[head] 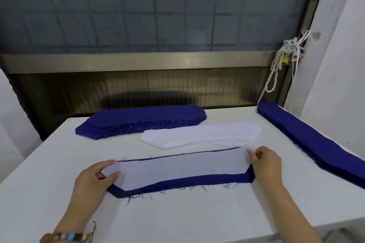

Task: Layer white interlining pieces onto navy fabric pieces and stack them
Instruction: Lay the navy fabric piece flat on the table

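White interlining piece [177, 167] is lying flat on one navy fabric piece [177, 185] on the desk [177, 219], toward the 6 o'clock side. The long axis runs pretty much 9 to 3 o'clock, with the right end kicked up a touch toward 2. The white sits shifted toward 12, so a wide navy band shows along the near edge and only a thin line along the far one.

Left hand [94, 179] pinches the 9 o'clock end of the white piece between thumb and fingers [105, 164]. Right hand [266, 162] has its fingers curled on the 3 o'clock end, pinching it too.

Counting the rest:
- One white interlining stack [201, 134] sits just past the pair at 12 o'clock.
- One navy stack [138, 120] lies beyond that, toward 11.
- A second navy stack [316, 144] lies along the desk's edge at 2 to 3 o'clock, its long axis running roughly 11 to 5.

There's also a beaded bracelet [65, 236] on the left wrist.
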Tool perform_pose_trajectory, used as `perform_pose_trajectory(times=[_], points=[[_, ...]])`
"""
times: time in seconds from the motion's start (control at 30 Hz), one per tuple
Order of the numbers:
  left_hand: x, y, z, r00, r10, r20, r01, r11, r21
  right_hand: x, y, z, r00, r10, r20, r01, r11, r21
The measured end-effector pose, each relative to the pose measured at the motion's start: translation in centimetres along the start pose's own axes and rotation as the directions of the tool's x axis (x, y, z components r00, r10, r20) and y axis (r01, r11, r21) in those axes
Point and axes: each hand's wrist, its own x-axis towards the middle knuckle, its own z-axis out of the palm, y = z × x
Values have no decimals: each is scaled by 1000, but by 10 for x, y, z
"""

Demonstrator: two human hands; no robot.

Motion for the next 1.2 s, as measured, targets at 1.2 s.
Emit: perform_pose_trajectory(times=[1.2], points=[[8,9,-3,991,110,-71,-101,987,128,-1,-6,-1,999,-30,39,31,999,-32]])
